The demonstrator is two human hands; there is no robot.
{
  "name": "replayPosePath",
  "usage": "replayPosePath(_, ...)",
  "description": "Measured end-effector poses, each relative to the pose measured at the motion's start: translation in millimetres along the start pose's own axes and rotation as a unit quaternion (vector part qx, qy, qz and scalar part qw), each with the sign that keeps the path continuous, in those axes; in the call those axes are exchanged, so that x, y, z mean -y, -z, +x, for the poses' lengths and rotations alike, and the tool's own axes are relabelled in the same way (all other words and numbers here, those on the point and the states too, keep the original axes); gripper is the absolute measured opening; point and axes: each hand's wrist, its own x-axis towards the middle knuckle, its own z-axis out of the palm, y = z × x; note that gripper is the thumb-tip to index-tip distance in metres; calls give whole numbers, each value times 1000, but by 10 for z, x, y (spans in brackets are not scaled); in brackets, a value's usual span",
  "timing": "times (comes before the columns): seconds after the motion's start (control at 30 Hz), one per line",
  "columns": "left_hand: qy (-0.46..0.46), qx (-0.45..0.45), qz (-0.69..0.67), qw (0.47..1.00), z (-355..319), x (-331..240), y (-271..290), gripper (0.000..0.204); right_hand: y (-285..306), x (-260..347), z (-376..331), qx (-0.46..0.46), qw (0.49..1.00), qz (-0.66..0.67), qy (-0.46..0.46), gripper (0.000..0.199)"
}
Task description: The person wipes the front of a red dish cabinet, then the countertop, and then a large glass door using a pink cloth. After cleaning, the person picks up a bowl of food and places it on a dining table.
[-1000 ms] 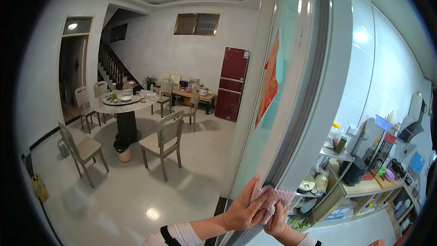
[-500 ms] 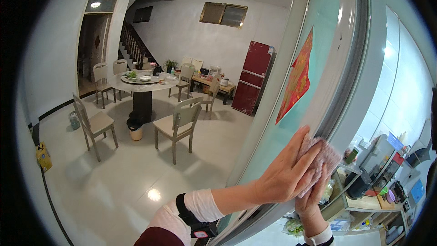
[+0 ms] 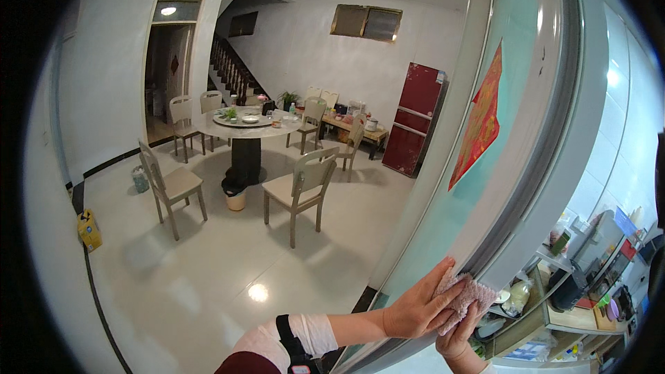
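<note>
Tall pale-framed door with teal-tinted glass (image 3: 509, 173): nearest, toward right. Round pale-topped table with dark pedestal (image 3: 235, 133): well apart, leftward. Pointed red-and-gold paper decoration (image 3: 479, 125): on glass, above hands. Left hand (image 3: 419, 310): fingers extended over fluffy pinkish cloth (image 3: 467, 299). Right hand (image 3: 460, 341): fingers bent, holding cloth's lower side. Cloth: against door frame's edge, under both hands.

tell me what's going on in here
A person has both hands on a pink cloth, which is against the edge of a glass door. The left hand lies partly over the cloth, and the right hand grips it from below. Red paper is on the glass above. Beyond stands a round table with dishes on it.
</note>
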Motion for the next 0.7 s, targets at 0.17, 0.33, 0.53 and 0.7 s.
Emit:
replayPosePath(0.17,-5,-5,30,1000,187,-37,58,57,112,-53,281,-2,996,-29,79,58)
replayPosePath(0.33,7,-26,58,998,712,-38,102,55,293,-66,842,-4,1000,-15,20,46)
replayPosePath(0.53,-7,-25,52,998,622,-47,73,57,188,-52,710,-24,999,-22,19,45)
replayPosePath(0.7,11,35,45,998,65,-32,11,58,-14,65,138,-27,958,222,-182,38)
